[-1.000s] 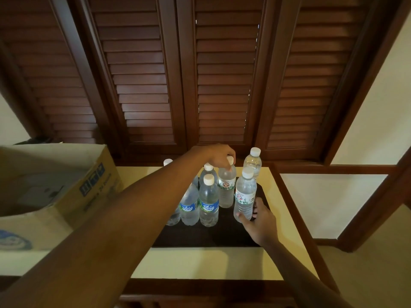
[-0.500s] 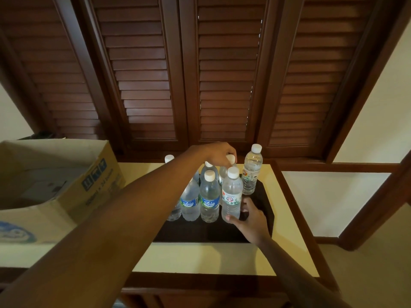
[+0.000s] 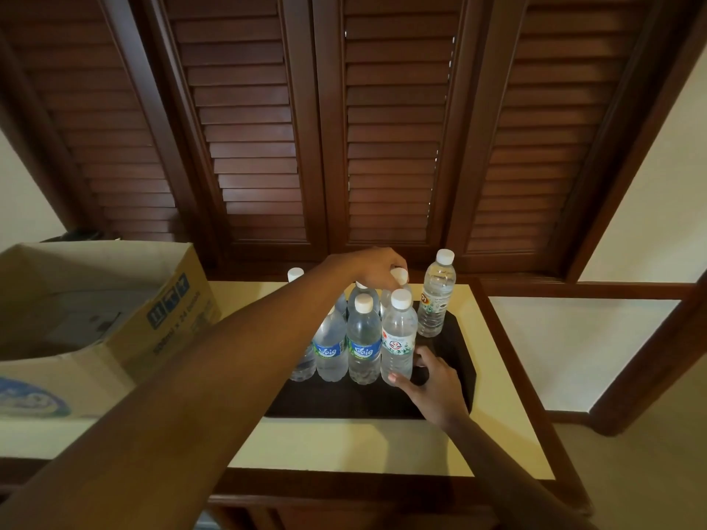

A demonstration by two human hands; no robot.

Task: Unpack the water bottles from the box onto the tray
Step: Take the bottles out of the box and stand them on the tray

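Left hand (image 3: 377, 267) reaching over bottle cluster, fingers curled round white cap of rear bottle (image 3: 399, 276); body of that bottle mostly hidden. Right hand (image 3: 430, 384) low on dark tray (image 3: 465, 361), thumb and fingertips pinching base of front-right bottle (image 3: 398, 338), upright. Two blue-label bottles (image 3: 363, 338) just left of right-hand grip, touching. Lone bottle (image 3: 436, 296) beyond right hand, apart from cluster. Cardboard box (image 3: 114, 311) well left of both grips.
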